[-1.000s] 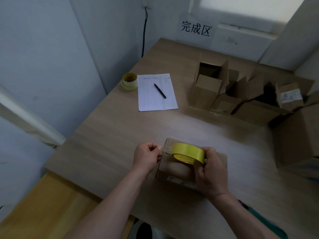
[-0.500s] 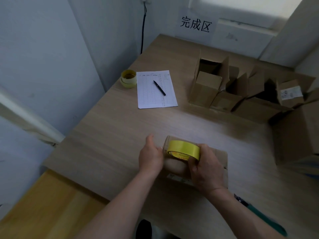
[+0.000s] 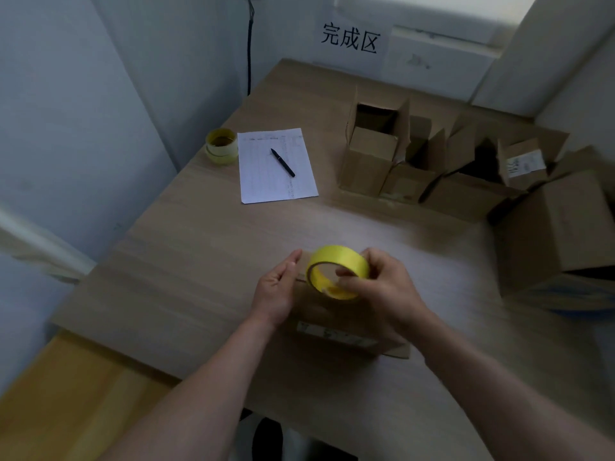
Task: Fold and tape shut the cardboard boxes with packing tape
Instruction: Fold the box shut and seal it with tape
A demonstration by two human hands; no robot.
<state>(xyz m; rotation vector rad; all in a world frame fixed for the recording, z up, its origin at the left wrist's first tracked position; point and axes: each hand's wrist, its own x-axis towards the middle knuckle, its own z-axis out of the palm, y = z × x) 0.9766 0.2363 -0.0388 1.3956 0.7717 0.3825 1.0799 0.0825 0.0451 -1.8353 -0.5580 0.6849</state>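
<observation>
Here, at the near middle of the table:
Right hand: the right hand (image 3: 386,287) holds the yellow tape roll (image 3: 337,271) tilted on edge, fingers curled round its rim and into its core
Left hand: the left hand (image 3: 278,287) is flat and edge-on, fingers straight and together, pressed against the left side of the box
Box: the closed cardboard box (image 3: 332,322) lies under both hands on the wooden table (image 3: 186,261), a pale label strip on its near face; much of its top is hidden by the hands and roll
Tape roll: over the far left part of the box, just right of the left hand; whether a strip runs from it to the box cannot be told
Open boxes: a cluster of open cardboard boxes (image 3: 376,151) stands far right, flaps up
Paper: a printed sheet (image 3: 276,168) with a black pen (image 3: 283,158) on it lies far left
Spare tape: a paler roll (image 3: 222,146) sits just left of the sheet
Wall: a sign (image 3: 351,38) with dark characters
</observation>
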